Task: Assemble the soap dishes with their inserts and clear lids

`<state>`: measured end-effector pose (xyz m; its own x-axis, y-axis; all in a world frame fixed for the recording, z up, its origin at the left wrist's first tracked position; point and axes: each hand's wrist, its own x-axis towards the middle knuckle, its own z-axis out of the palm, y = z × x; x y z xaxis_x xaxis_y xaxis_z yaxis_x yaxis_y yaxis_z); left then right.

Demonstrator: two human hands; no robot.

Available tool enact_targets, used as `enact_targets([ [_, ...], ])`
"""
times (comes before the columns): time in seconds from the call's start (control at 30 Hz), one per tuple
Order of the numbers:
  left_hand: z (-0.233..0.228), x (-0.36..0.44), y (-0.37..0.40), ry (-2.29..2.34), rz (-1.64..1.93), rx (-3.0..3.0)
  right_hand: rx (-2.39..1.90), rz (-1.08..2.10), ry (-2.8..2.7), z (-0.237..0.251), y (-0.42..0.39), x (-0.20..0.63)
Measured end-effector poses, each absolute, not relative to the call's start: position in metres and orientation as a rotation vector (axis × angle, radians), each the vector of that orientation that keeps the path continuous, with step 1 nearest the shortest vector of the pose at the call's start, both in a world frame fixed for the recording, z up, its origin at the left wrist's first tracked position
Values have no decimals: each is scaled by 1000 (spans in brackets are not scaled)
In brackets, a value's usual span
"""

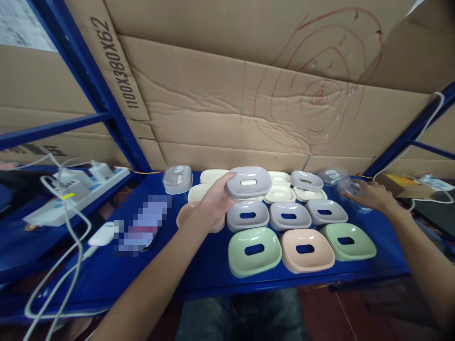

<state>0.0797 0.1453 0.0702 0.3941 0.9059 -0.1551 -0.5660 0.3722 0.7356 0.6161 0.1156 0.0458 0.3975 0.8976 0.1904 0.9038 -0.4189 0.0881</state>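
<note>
My left hand (217,201) grips a grey oval soap dish (261,181) by its left side. The dish is raised above cream soap dishes (280,194), and its middle slot shows pale. Over at the right end of the shelf, my right hand (371,193) has its fingers around a clear plastic cover (352,188), partly hidden by the hand. Another clear cover (333,175) lies beside it. Nearer to me sit grey soap dishes (290,224), green soap dishes (254,265) and a peach soap dish (308,263), all with open slots.
The blue shelf (199,265) has a cardboard wall (213,104) behind it. A grey dish under a clear cover (177,179) stands at back left. Further left are a phone (145,225), a white charger (104,233), cables and a power strip (53,213). An open carton (405,184) is at right.
</note>
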Motion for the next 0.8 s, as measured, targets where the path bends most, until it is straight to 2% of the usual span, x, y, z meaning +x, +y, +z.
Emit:
enact_targets([
  [0.1, 68, 84, 144, 660, 1025, 647, -2591, -314, -1732, 44, 108, 614],
  [0.37, 63, 88, 144, 672, 989, 666, -2350, -541, -1703, 58, 96, 590],
  [0.47, 64, 91, 143, 654, 968, 666, -2021, -574, -1796, 74, 92, 546],
  [0.6, 64, 97, 144, 646, 951, 603, -1506, -413, -2026, 93, 88, 455],
  [0.8, 53, 101, 147, 623, 915, 520, -1006, -143, -2326, 83, 92, 346],
])
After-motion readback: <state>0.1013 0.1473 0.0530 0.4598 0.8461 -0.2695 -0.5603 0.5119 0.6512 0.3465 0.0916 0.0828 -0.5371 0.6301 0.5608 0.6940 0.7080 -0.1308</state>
